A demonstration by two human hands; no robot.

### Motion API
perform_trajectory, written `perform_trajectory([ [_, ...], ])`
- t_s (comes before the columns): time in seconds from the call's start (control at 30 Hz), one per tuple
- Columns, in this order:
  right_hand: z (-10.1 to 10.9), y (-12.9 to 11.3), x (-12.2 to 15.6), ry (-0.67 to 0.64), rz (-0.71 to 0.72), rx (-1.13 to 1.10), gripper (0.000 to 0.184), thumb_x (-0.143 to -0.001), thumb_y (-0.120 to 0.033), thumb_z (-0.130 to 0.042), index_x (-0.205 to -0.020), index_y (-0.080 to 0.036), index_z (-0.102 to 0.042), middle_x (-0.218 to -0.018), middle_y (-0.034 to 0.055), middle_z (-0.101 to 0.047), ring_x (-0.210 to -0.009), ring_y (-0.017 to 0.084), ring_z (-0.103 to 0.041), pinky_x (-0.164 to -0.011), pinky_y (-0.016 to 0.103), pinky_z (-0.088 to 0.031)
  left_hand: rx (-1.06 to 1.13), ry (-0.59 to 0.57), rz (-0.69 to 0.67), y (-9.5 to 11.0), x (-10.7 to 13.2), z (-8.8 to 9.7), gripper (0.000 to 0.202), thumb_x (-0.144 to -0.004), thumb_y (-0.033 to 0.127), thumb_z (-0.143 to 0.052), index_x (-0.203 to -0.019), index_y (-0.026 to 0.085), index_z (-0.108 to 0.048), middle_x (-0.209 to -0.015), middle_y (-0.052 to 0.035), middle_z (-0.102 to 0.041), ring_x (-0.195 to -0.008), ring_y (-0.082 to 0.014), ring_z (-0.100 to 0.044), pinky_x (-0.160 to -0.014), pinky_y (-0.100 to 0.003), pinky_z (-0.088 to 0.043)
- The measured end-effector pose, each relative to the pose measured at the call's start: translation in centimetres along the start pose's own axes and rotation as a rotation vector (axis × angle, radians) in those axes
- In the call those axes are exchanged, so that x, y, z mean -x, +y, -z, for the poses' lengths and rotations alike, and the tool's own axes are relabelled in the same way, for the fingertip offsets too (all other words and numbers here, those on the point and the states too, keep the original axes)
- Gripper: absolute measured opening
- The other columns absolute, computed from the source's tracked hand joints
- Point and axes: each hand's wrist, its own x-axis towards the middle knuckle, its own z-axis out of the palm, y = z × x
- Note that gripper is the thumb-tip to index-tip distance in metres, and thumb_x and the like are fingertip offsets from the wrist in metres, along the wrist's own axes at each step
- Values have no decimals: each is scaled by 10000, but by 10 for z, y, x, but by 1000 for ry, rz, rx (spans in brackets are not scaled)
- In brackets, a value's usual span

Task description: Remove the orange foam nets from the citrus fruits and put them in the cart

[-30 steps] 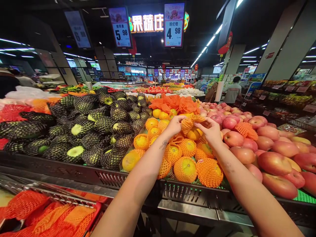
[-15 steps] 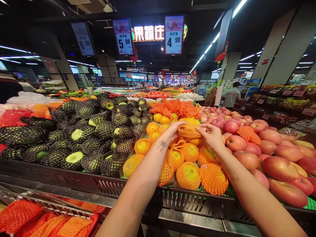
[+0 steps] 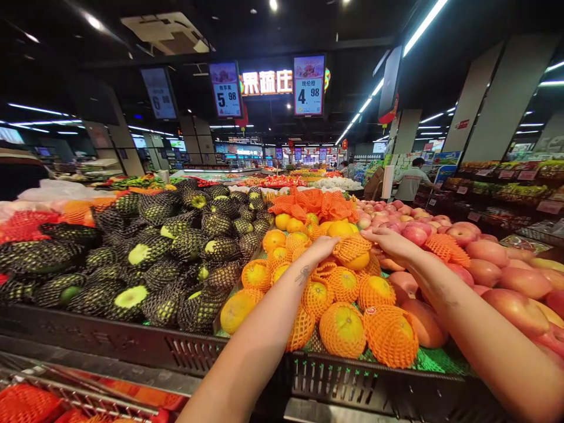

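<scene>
Between my hands is an orange [image 3: 360,261] partly covered by an orange foam net sleeve [image 3: 350,247]; its lower side shows bare. My left hand [image 3: 324,248] presses against the left side of the sleeved fruit, its fingertips mostly hidden behind it. On the other side my right hand [image 3: 390,242] pinches the upper right edge of the sleeve with thumb and fingers. Below and around them lie several more oranges [image 3: 342,329] in foam nets, heaped in a black crate [image 3: 348,376]. One orange [image 3: 238,311] at the left front is largely bare.
Dark netted green fruits [image 3: 163,294] fill the left side. Red apples [image 3: 489,258] are piled on the right. Loose orange foam nets [image 3: 317,202] lie behind the oranges. A basket with red netting [image 3: 29,404] stands at the lower left. A person [image 3: 412,181] is farther back.
The view has tilted up slightly, so the display sits lower. My hands have shifted a little right with the orange and sleeve, and more of the orange's bare underside shows.
</scene>
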Motion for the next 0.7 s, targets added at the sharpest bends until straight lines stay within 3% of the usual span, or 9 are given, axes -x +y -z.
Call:
perform_trajectory([
  [0.13, 10, 10, 16, 17, -25, -267, 335, -749, -429, -805, -763, -211, -551, -594, -17, -552, -437, 87, -399, -377, 222, -325, 28, -69, 85, 19, 16, -9, 244, -846, 383, -712, -791, 146, -690, -675, -15, -643, -534, -107, -531, -517, -237, -420],
  [0.2, 14, 15, 19, -4, -32, -298, 333, -754, -439, -794, -748, -213, -549, -561, -23, -535, -430, 87, -388, -387, 225, -344, 76, -115, 108, 27, 23, -11, 233, -821, 354, -743, -751, 141, -683, -675, -4, -636, -542, -92, -521, -507, -220, -392],
  [0.33, 21, 19, 16, -99, -67, -191, 449, -723, -558, -770, -635, -227, -481, -389, -81, -313, -370, 70, -230, -371, 229, -247, 125, -192, 207, 31, 30, -13, 233, -764, 328, -796, -687, 141, -681, -618, -4, -632, -539, -84, -513, -481, -210, -344],
  [0.47, 21, 26, 8, 65, -29, -38, 430, -616, -517, -836, -673, -228, -522, -478, -37, -478, -401, 91, -336, -382, 247, -253, 100, -195, 257, 28, 28, -12, 237, -769, 331, -784, -642, 155, -688, -589, -28, -646, -532, -98, -540, -477, -220, -363],
  [0.57, 23, 34, 3, 188, 18, 87, 412, -594, -500, -830, -675, -234, -526, -519, -28, -518, -431, 103, -394, -399, 247, -285, 137, -218, 193, 27, 28, -9, 234, -812, 371, -735, -683, 177, -714, -626, -54, -679, -550, -134, -595, -491, -254, -395],
  [0.7, 32, 44, -1, 144, 130, 232, 364, -639, -533, -805, -631, -237, -592, -531, 16, -565, -441, 134, -432, -394, 279, -313, 64, -185, -67, 27, 33, 0, 173, -730, 322, -804, -652, 206, -703, -557, -27, -652, -531, -147, -609, -470, -247, -358],
])
